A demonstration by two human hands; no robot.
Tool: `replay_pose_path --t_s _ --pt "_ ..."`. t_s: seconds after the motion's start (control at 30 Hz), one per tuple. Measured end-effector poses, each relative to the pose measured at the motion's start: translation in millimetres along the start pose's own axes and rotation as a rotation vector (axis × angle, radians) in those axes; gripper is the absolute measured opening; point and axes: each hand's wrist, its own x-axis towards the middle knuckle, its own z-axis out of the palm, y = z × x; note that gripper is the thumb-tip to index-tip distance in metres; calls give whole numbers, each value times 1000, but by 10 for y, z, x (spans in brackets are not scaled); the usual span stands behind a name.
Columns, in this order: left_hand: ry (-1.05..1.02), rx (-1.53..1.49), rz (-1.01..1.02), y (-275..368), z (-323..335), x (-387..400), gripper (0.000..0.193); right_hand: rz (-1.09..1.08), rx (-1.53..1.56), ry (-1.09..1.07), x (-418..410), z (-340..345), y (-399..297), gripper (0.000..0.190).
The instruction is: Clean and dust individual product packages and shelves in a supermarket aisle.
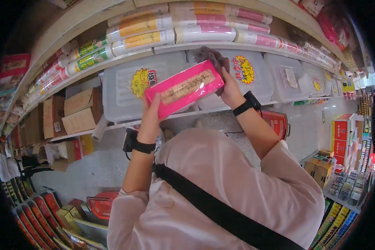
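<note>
A bright pink package with a clear window showing a pale, flaky-looking content is held up before me, tilted up to the right. My left hand grips its lower left end, thumb on top. At the upper right end, my right hand holds a dark grey-brown cloth, bunched against the package; its fingers are partly hidden. Behind the package, lidded translucent plastic bins stand on the shelf, some bearing yellow starburst signs. Each wrist wears a black strap with a small device.
Rolled packages of dried noodles lie stacked on the shelf above the bins. Cardboard boxes stand at left. Red plastic baskets are on the floor at right and lower left. More boxes and stocked shelves stand farther right.
</note>
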Motion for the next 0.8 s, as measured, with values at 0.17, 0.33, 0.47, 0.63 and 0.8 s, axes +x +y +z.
replay_pose_path --t_s 0.17,0.33,0.47,0.63,0.8 --pt "-51 -61 395 -214 -137 184 36 -93 191 -106 -146 153 -193 37" --pt "-14 221 632 -578 -577 534 27 -45 160 -128 -113 48 38 41" --pt "15 394 730 -749 -666 581 56 6 50 -124 -175 -141 396 45" --pt "112 331 607 -808 -657 482 66 -195 -319 -170 -344 59 359 46" --pt "298 974 818 -689 -511 348 67 -733 -1210 -543 -364 611 330 47"
